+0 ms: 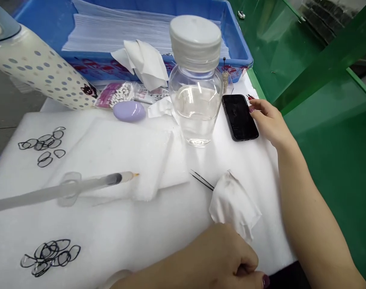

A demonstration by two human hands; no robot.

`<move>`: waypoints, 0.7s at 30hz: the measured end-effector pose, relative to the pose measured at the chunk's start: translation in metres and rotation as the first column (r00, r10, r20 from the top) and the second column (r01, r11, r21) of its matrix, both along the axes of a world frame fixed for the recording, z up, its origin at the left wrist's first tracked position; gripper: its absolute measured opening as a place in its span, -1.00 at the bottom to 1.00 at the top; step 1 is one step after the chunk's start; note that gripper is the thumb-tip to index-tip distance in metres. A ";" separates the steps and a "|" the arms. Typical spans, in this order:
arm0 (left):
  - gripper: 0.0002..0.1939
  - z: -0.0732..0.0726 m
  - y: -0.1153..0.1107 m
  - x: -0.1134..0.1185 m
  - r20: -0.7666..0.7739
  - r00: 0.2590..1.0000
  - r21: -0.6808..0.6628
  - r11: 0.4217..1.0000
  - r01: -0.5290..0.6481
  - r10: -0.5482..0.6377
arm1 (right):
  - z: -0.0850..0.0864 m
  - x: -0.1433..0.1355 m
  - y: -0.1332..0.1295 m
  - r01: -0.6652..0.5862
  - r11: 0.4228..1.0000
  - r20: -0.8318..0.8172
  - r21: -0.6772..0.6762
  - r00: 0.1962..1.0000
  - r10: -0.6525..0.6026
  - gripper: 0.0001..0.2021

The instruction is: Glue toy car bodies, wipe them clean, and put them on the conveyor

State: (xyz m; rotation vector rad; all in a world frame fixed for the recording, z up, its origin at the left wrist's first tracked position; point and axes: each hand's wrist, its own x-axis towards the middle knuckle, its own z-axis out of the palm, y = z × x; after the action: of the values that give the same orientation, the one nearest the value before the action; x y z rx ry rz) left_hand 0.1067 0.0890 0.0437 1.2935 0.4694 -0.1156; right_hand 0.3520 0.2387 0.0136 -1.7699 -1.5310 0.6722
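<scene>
Right hand (pixel 269 120): at the far right edge of the worktop (pixel 263 168); thumb and forefinger drawn near each other, remaining fingers lightly bent. Whether this grip has closed on anything cannot be told; the fingertips overlap the item beside them.

That item, a slim red-tipped piece (pixel 250 96), sits at the right hand's fingertips, by the far right corner of the black phone (pixel 240 117). Its visible part slants from upper left down towards the fingers. The right hand is plainly the nearer; the left is well apart. Appearance: small, red with a darker thin end; the remainder is hidden, and its kind cannot be established.

The phone lies just left of the right hand, screen up and dark, long axis running away from the person with its far end leaning left.

Left hand (pixel 226 253): near edge, fingers curled in; contents, if any, not visible. Just beyond it lies a crumpled white cloth (pixel 235 202), partly covering dark tweezers (pixel 202 180) whose points face the clear jar (pixel 196 104), part-filled with clear liquid.
</scene>
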 end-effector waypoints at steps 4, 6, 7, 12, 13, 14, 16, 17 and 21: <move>-0.45 0.001 -0.001 0.001 -0.008 1.000 0.048 0.999 -0.017 0.017 | 0.001 0.003 -0.002 -0.074 0.997 -0.048 -0.024 0.996 0.072 -0.62; -0.47 0.000 -0.002 0.001 0.006 1.000 0.070 0.997 -0.028 0.028 | 0.002 0.005 -0.004 -0.116 0.992 -0.094 -0.055 0.989 0.110 -0.55; -0.48 -0.001 -0.003 0.000 0.009 1.000 0.079 0.996 -0.029 0.028 | 0.003 0.006 -0.005 -0.133 0.989 -0.118 -0.071 0.985 0.124 -0.52; -0.47 -0.004 -0.005 0.001 0.020 1.000 0.101 0.995 -0.019 0.017 | 0.011 0.005 -0.011 -0.174 0.976 -0.178 -0.130 0.973 0.150 -0.40; -0.47 -0.004 -0.005 0.001 0.024 1.000 0.106 0.994 -0.022 0.019 | 0.013 0.004 -0.012 -0.178 0.973 -0.175 -0.144 0.973 0.152 -0.38; -0.47 -0.004 -0.004 0.002 0.029 0.999 0.114 0.993 -0.025 0.021 | 0.015 0.003 -0.013 -0.187 0.970 -0.171 -0.153 0.972 0.160 -0.37; -0.48 -0.004 -0.004 0.002 0.040 0.999 0.121 0.992 -0.023 0.019 | 0.018 0.001 -0.014 -0.215 0.964 -0.163 -0.158 0.968 0.189 -0.36; -0.48 -0.005 -0.004 0.002 0.041 0.999 0.119 0.993 -0.020 0.015 | 0.019 0.000 -0.015 -0.229 0.961 -0.162 -0.156 0.965 0.204 -0.36; -0.48 -0.006 -0.003 0.002 0.057 0.998 0.084 0.996 -0.017 0.012 | 0.023 -0.003 -0.016 -0.230 0.957 -0.163 -0.175 0.966 0.203 -0.36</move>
State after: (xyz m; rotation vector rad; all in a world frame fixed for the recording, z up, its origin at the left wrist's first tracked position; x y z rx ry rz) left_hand 0.1087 0.0864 0.0381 1.3728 0.4386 -0.0471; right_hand 0.3492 0.2225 0.0370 -1.6621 -1.6196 1.0658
